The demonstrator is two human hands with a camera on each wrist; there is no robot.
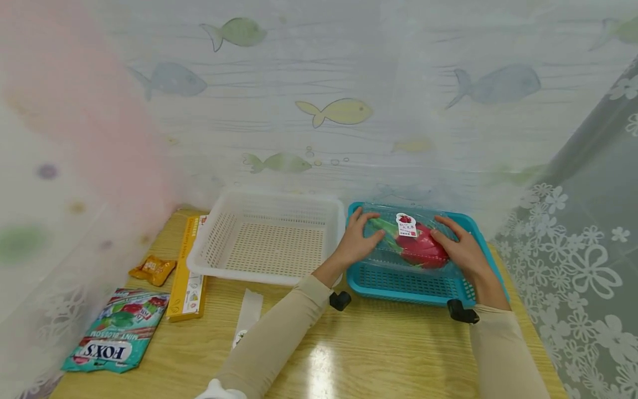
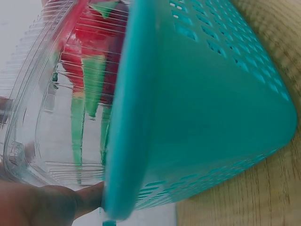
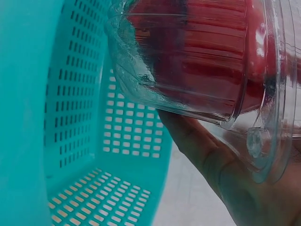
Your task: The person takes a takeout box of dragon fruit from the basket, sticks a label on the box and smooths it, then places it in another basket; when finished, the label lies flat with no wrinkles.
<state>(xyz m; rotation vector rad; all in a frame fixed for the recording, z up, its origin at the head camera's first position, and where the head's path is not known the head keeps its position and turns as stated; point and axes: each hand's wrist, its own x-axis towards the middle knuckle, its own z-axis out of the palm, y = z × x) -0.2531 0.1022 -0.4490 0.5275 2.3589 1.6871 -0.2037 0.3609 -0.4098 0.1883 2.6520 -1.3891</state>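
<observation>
A clear plastic clamshell box (image 1: 389, 256) with a white label holds a red dragon fruit (image 1: 423, 247) with green tips. Both hands grip it, one at each end, over the blue basket (image 1: 399, 296). My left hand (image 1: 355, 239) has its thumb on the lid and its fingers around the left end. At the other end, my right hand (image 1: 463, 249) holds the box with its thumb on top and fingers beneath. In the right wrist view the box (image 3: 197, 61) hangs tilted above the perforated basket floor. The left wrist view shows its green-tipped end beside the basket rim (image 2: 129, 113).
A white basket (image 1: 264, 277) stands left of the blue one. Further left lie a yellow box (image 1: 186, 277), an orange wrapped packet (image 1: 153, 270) and a green Fox's candy bag (image 1: 119, 330). A white paper strip (image 1: 248, 313) is on the wooden table; a fish-print curtain hangs behind.
</observation>
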